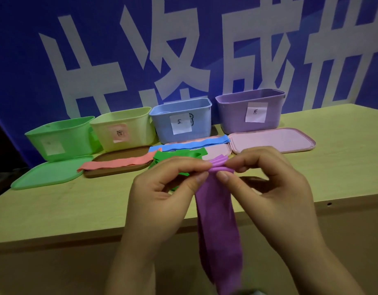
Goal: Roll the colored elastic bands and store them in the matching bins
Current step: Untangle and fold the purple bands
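Purple band (218,231); green bin (62,137); blue bin (181,121)

Dim indoor light, soft shadows under the bins (181,122), slight overall blur, wide-angle bending of the table (56,209) edges, softest at bottom.

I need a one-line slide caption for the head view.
Both hands start rolling the purple band before four colored bins.
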`<act>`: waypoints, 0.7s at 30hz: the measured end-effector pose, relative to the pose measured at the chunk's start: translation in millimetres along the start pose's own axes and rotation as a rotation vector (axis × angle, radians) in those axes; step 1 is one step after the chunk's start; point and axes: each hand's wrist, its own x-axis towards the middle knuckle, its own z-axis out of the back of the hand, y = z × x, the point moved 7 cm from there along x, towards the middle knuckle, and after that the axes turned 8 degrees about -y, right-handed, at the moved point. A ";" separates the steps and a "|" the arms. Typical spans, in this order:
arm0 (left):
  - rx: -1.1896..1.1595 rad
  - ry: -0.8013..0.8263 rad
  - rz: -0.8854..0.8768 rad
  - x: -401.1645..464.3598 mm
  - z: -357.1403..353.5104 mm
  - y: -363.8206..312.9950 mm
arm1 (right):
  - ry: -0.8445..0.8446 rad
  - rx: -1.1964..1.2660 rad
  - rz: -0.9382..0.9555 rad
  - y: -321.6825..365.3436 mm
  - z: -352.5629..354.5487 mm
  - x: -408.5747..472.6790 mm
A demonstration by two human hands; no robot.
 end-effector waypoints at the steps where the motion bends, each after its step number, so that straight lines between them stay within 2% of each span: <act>1: -0.006 0.003 -0.004 -0.5 0.6 -0.4 | -0.001 -0.016 0.022 0.2 2.1 0.7; 4: -0.032 0.025 0.000 -2.8 0.5 -0.9 | 0.034 0.032 -0.016 -4.4 5.5 4.0; 9: -0.146 0.025 0.048 -3.8 0.8 0.0 | 0.162 0.252 -0.254 -11.3 0.5 4.6; 12: -0.137 0.040 0.045 -4.6 0.9 1.1 | 0.149 0.330 -0.306 -10.8 2.8 6.0; 14: -0.106 0.056 0.052 -4.8 0.5 2.9 | 0.198 0.352 -0.288 -8.5 -0.5 7.2; 17: -0.046 0.075 0.026 -4.9 -2.3 2.4 | 0.326 0.224 -0.192 -6.9 -4.6 8.4; 21: -0.005 0.109 0.009 -8.9 -9.2 2.1 | 0.542 -0.250 0.022 0.4 -11.0 8.6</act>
